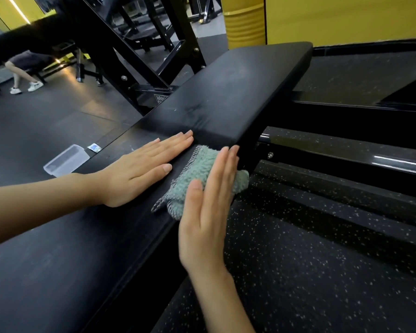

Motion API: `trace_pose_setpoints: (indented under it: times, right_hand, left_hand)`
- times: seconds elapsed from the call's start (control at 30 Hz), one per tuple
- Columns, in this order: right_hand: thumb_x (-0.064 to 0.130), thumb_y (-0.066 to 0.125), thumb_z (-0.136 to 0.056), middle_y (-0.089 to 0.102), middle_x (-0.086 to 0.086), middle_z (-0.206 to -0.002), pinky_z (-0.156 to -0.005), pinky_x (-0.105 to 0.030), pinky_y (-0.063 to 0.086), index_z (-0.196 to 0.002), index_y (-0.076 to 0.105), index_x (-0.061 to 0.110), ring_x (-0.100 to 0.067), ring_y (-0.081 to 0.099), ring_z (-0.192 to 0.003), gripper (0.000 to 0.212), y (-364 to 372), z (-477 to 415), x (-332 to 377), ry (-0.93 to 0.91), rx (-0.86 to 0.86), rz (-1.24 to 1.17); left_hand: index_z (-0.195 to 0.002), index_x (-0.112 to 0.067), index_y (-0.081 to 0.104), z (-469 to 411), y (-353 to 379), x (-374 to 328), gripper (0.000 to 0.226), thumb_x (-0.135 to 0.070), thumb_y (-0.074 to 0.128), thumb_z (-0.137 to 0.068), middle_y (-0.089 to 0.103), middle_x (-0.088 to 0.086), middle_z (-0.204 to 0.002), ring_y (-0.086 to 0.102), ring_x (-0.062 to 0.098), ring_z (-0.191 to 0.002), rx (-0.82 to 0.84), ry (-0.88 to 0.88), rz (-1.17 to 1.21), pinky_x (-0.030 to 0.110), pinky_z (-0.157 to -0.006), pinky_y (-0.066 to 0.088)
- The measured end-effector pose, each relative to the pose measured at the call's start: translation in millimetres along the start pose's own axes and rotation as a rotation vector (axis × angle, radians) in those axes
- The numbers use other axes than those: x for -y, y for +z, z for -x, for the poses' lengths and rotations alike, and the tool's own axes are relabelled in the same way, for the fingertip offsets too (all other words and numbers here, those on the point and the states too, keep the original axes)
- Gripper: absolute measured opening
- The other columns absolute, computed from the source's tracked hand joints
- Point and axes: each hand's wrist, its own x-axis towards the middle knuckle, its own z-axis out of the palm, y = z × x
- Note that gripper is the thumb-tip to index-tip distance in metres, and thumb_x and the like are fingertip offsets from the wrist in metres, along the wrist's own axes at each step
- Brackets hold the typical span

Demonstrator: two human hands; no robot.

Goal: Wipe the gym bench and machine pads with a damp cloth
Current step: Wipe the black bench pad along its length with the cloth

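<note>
Head view: a long black worktop (65,248), the flat part of the gym bench, runs from the lower left toward the middle. A second black pad (233,92) rises beyond it, tilted up and away.

The left hand (142,171) lies palm down on the worktop, open, with the fingers straight and close together. Its fingertips reach the near end of the pad.

The cloth (197,174) is a pale green, nubbly towel. It sits bunched on the right edge of the worktop, just under the near end of the pad, and part of it hangs over the side.

The right hand (207,207) is also open, with the fingers straight and the hand turned on edge. It presses the cloth against the side of the worktop. Its fingertips touch the lower corner of the pad, and the thumb lies on the cloth.

Left of the worktop, a clear plastic box (66,160) lies on the dark floor (322,260) with a small packet (93,147) just beside it. To the right, the floor is black rubber with white specks.

Black steel frame bars (139,51) rise behind the pad. A yellow drum (245,22) stands at the top, against a yellow wall (346,18).

Far off on the left, a person (24,66) in white shoes sits on another bench.
</note>
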Motion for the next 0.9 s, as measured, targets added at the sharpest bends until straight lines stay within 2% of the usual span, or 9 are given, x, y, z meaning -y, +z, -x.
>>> trace_pose_setpoints:
  times: [0.13,0.2,0.3,0.4,0.57,0.73,0.8,0.9]
  right_hand:
    - [0.039,0.018,-0.1,-0.004,0.006,-0.165,-0.123,-0.041,-0.006,-0.157,0.005,0.016,-0.003,-0.006,-0.15,0.063,-4,-22,-4,0.026,-0.056,0.098]
    - [0.039,0.018,-0.1,0.0,0.003,-0.166,-0.122,-0.041,-0.011,-0.157,0.008,0.013,-0.005,-0.003,-0.151,0.064,-4,-26,-9,-0.031,-0.109,0.172]
    - [0.037,0.021,-0.101,0.009,-0.005,-0.165,-0.122,-0.044,-0.01,-0.156,0.015,0.006,-0.011,0.005,-0.152,0.063,-7,-28,-11,-0.048,-0.137,0.259]
    - [0.037,0.021,-0.103,0.009,-0.006,-0.165,-0.122,-0.04,-0.009,-0.155,0.017,0.003,-0.013,0.007,-0.152,0.063,-4,-4,0,-0.077,-0.116,0.222]
    - [0.041,0.012,-0.105,0.005,-0.009,-0.166,-0.122,-0.042,-0.006,-0.155,0.013,0.0,-0.02,0.003,-0.153,0.064,3,25,12,-0.117,-0.065,0.185]
    - [0.037,0.027,-0.1,-0.001,-0.005,-0.166,-0.122,-0.05,0.005,-0.156,0.011,0.003,-0.015,-0.005,-0.153,0.067,-1,-2,7,-0.086,-0.033,0.125]
    - [0.041,0.028,-0.098,-0.006,-0.004,-0.166,-0.123,-0.048,0.002,-0.156,0.009,0.005,-0.013,-0.01,-0.152,0.071,-5,-17,3,-0.064,-0.027,0.123]
    - [0.05,0.025,-0.096,-0.01,-0.005,-0.165,-0.123,-0.041,-0.01,-0.157,0.005,0.006,-0.011,-0.017,-0.15,0.077,-12,-46,-7,-0.043,-0.014,0.191]
  left_hand:
    - [-0.157,-0.023,0.007,-1,1,0,0.057,-0.039,0.018,-0.104,0.002,-0.018,-0.165,0.002,0.005,-0.152,-0.012,-0.005,0.006,0.028,-0.122,0.0]
    - [-0.157,-0.023,0.008,-2,1,0,0.057,-0.04,0.018,-0.104,0.002,-0.019,-0.165,0.003,0.004,-0.152,-0.017,-0.003,0.003,0.026,-0.122,-0.001]
    - [-0.157,-0.024,0.008,-3,1,0,0.057,-0.039,0.018,-0.104,0.002,-0.02,-0.165,0.002,0.003,-0.152,-0.019,-0.002,0.004,0.023,-0.122,-0.002]
    - [-0.158,-0.023,0.008,-3,1,1,0.057,-0.039,0.018,-0.104,0.002,-0.018,-0.165,0.002,0.004,-0.152,-0.018,-0.004,-0.001,0.024,-0.122,-0.002]
    - [-0.157,-0.024,0.009,-4,1,0,0.057,-0.04,0.019,-0.103,0.004,-0.018,-0.165,0.002,0.004,-0.152,-0.027,-0.005,0.017,0.026,-0.122,-0.001]
    - [-0.157,-0.026,0.008,-4,2,0,0.058,-0.041,0.019,-0.103,0.003,-0.019,-0.165,0.002,0.004,-0.152,-0.023,-0.014,0.025,0.03,-0.123,0.0]
    - [-0.158,-0.025,0.008,-4,2,1,0.058,-0.041,0.018,-0.103,0.003,-0.019,-0.165,0.002,0.003,-0.152,-0.027,-0.016,0.019,0.029,-0.122,-0.001]
    - [-0.157,-0.025,0.009,-4,2,0,0.057,-0.042,0.018,-0.103,0.003,-0.019,-0.165,0.002,0.003,-0.152,-0.031,-0.015,0.029,0.028,-0.122,0.0]
